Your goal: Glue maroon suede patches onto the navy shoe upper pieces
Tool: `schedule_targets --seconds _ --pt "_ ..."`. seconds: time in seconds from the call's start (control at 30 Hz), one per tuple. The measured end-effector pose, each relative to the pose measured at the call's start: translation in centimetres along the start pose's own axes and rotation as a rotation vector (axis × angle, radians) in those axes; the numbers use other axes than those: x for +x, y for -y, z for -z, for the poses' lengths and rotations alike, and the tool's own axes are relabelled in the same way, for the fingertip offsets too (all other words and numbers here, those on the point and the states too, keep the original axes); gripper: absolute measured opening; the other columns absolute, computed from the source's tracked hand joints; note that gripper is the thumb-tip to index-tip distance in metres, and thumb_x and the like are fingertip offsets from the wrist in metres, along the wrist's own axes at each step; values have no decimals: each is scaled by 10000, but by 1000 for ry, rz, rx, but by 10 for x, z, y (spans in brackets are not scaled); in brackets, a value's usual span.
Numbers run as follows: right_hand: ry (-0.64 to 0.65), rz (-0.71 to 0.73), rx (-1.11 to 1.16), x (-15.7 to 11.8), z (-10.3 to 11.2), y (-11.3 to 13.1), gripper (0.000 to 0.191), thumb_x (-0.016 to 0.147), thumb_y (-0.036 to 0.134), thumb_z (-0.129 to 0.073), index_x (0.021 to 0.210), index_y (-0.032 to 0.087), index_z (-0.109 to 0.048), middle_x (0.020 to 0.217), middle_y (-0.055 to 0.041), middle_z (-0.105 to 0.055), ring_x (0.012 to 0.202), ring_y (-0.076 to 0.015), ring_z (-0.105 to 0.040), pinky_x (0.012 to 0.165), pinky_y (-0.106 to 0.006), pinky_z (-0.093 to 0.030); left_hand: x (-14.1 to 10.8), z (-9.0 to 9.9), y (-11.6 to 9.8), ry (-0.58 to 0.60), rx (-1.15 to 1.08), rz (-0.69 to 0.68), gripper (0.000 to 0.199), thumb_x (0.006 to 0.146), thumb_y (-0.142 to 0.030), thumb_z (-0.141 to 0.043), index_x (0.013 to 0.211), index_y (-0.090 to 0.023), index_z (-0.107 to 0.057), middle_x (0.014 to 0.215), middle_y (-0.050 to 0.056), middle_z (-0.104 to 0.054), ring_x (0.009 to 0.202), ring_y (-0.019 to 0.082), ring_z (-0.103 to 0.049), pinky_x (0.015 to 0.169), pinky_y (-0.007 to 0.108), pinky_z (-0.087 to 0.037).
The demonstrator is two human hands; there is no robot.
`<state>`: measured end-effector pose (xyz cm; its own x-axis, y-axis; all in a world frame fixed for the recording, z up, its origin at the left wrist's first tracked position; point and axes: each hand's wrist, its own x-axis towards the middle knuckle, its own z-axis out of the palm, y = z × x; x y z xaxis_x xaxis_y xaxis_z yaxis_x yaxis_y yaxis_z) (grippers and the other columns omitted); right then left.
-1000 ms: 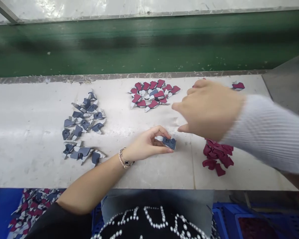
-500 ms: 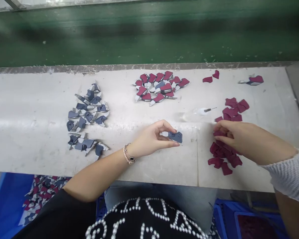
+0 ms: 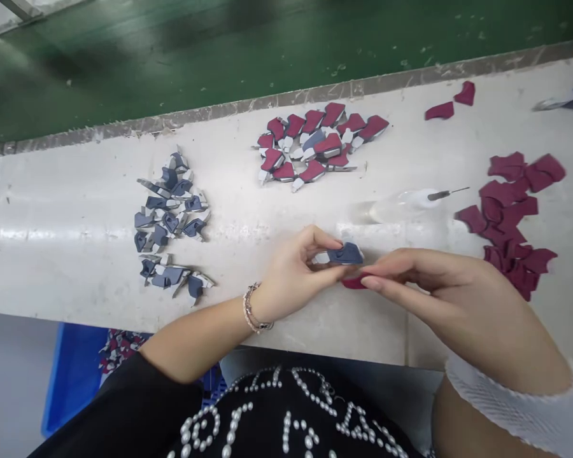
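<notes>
My left hand [image 3: 291,273] pinches a small blue-and-grey plastic part [image 3: 346,254] between thumb and fingers over the near half of the table. Close beside it, my right hand [image 3: 439,286] grips a maroon plastic piece [image 3: 354,281] by its edge, just below the blue part. Whether the two pieces touch I cannot tell. To the right lies a pile of loose maroon pieces [image 3: 506,210]. On the left is a cluster of blue-and-grey parts [image 3: 170,222]. Parts with maroon tops [image 3: 312,170] form a group at the back middle.
A clear bottle with a thin needle tip [image 3: 410,202] lies behind my right hand. Two maroon pieces [image 3: 440,111] rest near the back edge, and another part [image 3: 566,102] at far right. A blue bin [image 3: 71,375] of parts stands below left. A green surface [image 3: 248,57] runs behind the table.
My right hand has moved left from the maroon pile with a maroon piece, up to the blue-and-grey part. My left hand has tilted that part. The view has turned and shifted.
</notes>
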<state>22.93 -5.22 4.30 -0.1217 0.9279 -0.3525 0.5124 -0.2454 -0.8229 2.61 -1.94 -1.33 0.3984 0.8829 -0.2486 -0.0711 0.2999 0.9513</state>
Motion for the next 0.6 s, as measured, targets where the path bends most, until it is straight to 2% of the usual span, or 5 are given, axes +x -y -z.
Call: schedule_targets --seconds 0.13,0.3,0.47,0.6 --pt "-58 -46 -7 14 -4 1 246 851 566 -701 765 347 -773 731 21 -757 614 -198 -665 529 -340 -506 0 2 3 7 23 -87 316 780 -244 -857 962 -197 -603 1031 53 -747 1005 162 -748 872 282 -630" --pt "-63 -61 -32 20 3 2 336 804 635 -731 738 308 -766 740 -4 -756 637 -220 -670 518 -345 -462 -1 5 5 39 183 -222 263 840 -227 -809 1034 -185 -637 1083 76 -773 1020 162 -768 852 255 -649" --pt "-39 -70 -32 22 4 1 384 781 707 -726 726 329 -762 725 -1 -750 635 -236 -656 531 -370 -441 -1 5 3 40 281 -282 259 850 -269 -814 1043 -183 -664 1079 74 -791 986 153 -783 829 224 -659" --pt "-63 -56 -14 23 4 0 372 788 678 -744 689 320 -733 651 -2 -709 581 -209 -613 488 -352 -408 -1 5 5 34 342 -334 285 820 -258 -842 1038 -185 -674 1058 58 -799 911 141 -786 779 204 -658"
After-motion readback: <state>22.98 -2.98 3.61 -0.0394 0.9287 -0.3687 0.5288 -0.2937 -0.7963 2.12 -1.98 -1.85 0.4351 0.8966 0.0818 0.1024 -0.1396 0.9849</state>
